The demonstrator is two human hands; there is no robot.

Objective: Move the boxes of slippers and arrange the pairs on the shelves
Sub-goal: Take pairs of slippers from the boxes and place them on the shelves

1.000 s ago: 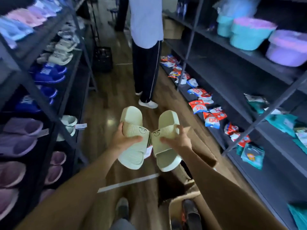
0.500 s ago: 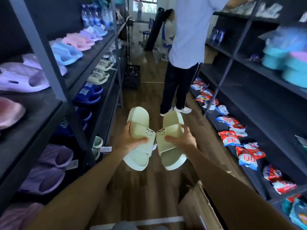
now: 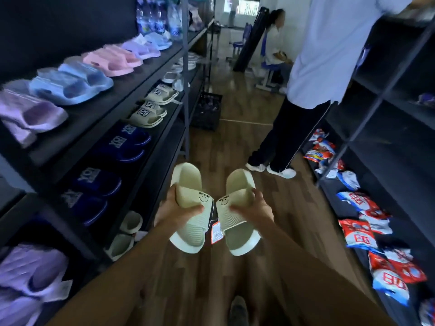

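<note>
I hold a pair of pale green slippers out in front of me over the wooden floor (image 3: 237, 147), one in each grip. My left grip (image 3: 175, 211) wraps the strap of the left slipper (image 3: 186, 178), thumb laid across the top. My right grip (image 3: 255, 208) clasps the right slipper (image 3: 240, 183) the same way. They lie side by side, soles down, with their long axes running away from me along the aisle. The straps nearly meet in the middle. Each is smooth moulded foam with rounded ends, a thick pale sole rim and fine ribbing across the strap, which carries a small smiley under the word WELCOME. A red and white price tag (image 3: 217, 232) hangs between them. To my left stand dark metal shelves (image 3: 101, 114) lined with lilac, blue and pink slippers above, beige and navy pairs below. To my right, a second dark rack (image 3: 386, 142) holds red, white and blue packets (image 3: 359, 234) on its lowest board. A person in a pale shirt and dark trousers (image 3: 329, 55) stands ahead beside it, and a black crate (image 3: 207, 111) sits on the floor further along.
</note>
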